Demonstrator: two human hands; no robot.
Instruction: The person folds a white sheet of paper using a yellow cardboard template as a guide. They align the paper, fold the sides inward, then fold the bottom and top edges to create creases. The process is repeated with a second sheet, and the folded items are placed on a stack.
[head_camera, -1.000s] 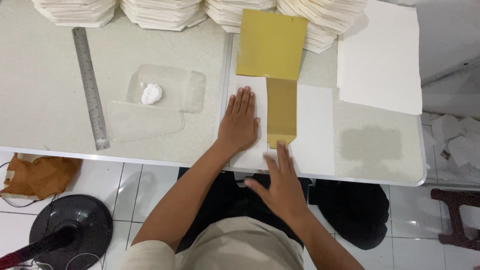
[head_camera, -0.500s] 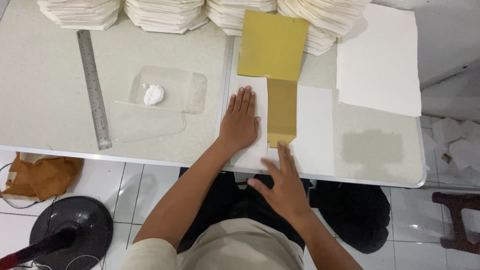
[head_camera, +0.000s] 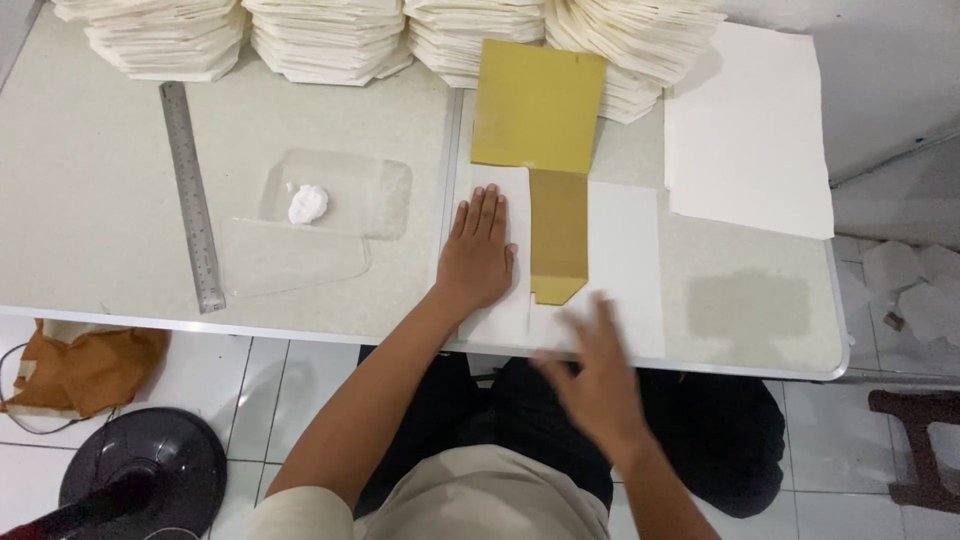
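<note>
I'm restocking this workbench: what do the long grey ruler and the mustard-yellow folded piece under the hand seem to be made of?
The long grey ruler looks like steel: dull silvery sheen, thin and straight. The mustard-yellow folded piece looks like matte card or stiff paper: flat, crisp folded edges, no gloss. The left hand presses white sheet beside it, probably paper.

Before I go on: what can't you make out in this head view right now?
- Right hand: motion blur, so finger pose and any contact with the white sheet are unclear.
- White sheet under the left hand: covered by the palm.
- Paper stacks: cut off by the top edge.
- White lump in the clear tray: too small to identify.
</note>
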